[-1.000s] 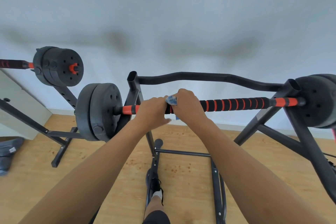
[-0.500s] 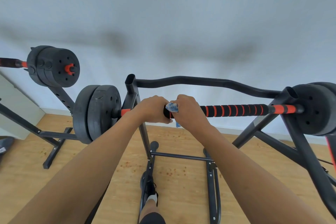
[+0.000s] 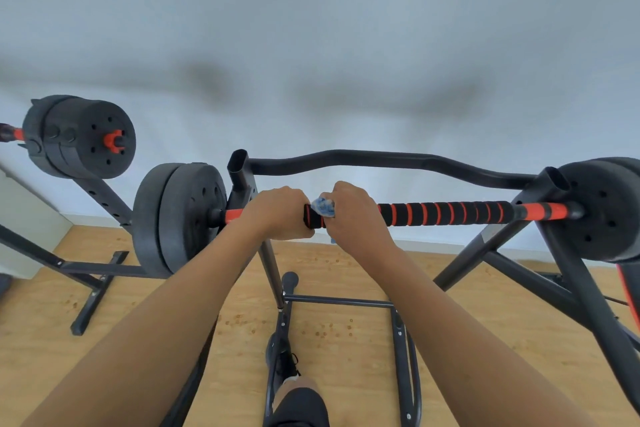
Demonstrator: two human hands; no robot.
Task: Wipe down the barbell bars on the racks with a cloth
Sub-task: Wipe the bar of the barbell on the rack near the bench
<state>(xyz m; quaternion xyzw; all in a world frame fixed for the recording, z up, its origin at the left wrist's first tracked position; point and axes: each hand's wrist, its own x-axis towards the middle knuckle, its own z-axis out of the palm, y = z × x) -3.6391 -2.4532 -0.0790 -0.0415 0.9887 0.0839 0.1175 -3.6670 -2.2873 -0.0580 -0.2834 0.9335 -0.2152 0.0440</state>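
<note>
Barbells number two: one bar (image 3: 446,213) lies on the near rack (image 3: 381,161), running left to right, and a second barbell (image 3: 83,137) sits far left. One blue cloth (image 3: 322,207) is near the bar's left end. Two hands sit side by side: the left hand (image 3: 277,213) has its grip wrapped round the bar, and the right hand (image 3: 353,215) has its grip squeezing the cloth onto it. Wood floor (image 3: 346,329) below, pale wall (image 3: 311,28) behind.

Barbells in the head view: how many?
2. The near barbell lies across the front rack, held by the left hand and, through the cloth, the right hand. The second barbell sits on the far-left rack, mostly cut off; others may be hidden.
</note>
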